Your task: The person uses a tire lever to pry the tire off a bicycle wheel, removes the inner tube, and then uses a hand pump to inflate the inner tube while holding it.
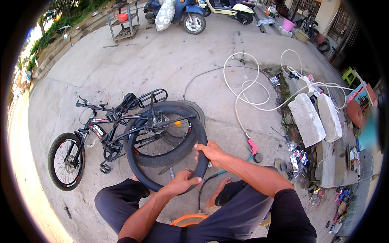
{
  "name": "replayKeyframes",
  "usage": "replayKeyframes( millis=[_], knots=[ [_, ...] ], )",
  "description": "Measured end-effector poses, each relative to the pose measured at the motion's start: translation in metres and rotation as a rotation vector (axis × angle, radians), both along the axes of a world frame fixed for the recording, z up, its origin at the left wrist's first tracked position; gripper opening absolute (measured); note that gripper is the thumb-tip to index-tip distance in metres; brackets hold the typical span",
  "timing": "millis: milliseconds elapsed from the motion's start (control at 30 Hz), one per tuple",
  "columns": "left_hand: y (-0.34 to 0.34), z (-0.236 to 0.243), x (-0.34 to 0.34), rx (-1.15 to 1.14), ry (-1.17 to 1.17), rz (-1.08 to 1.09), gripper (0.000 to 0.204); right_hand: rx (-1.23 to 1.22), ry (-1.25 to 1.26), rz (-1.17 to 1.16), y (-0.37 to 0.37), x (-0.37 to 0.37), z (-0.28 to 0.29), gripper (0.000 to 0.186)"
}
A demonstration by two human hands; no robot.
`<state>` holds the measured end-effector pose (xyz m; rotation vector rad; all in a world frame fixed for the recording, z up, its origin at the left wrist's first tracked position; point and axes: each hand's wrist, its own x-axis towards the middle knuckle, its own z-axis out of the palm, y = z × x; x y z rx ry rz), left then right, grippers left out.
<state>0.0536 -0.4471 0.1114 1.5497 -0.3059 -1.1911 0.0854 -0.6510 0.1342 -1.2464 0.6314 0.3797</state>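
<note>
Both forearms are extended forward; the left hand (181, 183) and right hand (209, 152) are closed around a black inner tube (137, 164), beside the overturned bicycle (109, 129). Fingertips are hidden.

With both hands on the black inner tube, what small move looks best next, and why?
Probably slide the right hand further round the inner tube. Both hands grip one short stretch, the left hand just below, while most of the loop hangs unhandled toward the bicycle lying on the concrete.

Matt black rubber inner tube (139, 162)
</note>
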Motion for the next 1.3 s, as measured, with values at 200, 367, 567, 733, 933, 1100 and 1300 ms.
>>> replayKeyframes(
  millis=[200, 367, 567, 733, 933, 1100, 1300],
  knots=[
    [0.0, 0.01, -0.004, 0.046, -0.081, 0.041, 0.027, 0.035, 0.032, -0.002, 0.004, 0.004, 0.001, 0.026],
    [0.009, 0.022, 0.006, 0.067, -0.031, 0.015, 0.035, 0.026, 0.014, 0.033, 0.003, 0.009, -0.004, 0.027],
    [0.015, 0.067, 0.021, 0.273, -0.241, -0.118, 0.048, 0.036, 0.01, 0.053, 0.004, 0.013, 0.008, 0.029],
    [0.014, 0.077, 0.038, 0.373, -0.435, -0.298, 0.053, 0.064, 0.018, 0.024, -0.004, 0.009, 0.006, 0.03],
    [0.025, 0.03, 0.026, -0.016, 0.347, 0.045, 0.056, 0.135, -0.039, 0.048, 0.004, 0.01, 0.001, 0.026],
    [0.017, 0.056, 0.034, -0.209, 0.457, -0.152, 0.065, 0.248, -0.121, 0.041, 0.002, 0.015, 0.029, 0.022],
    [0.0, 0.046, 0.023, -0.101, 0.15, -0.028, 0.028, 0.254, -0.167, 0.012, -0.009, 0.021, 0.026, 0.027]
  ],
)
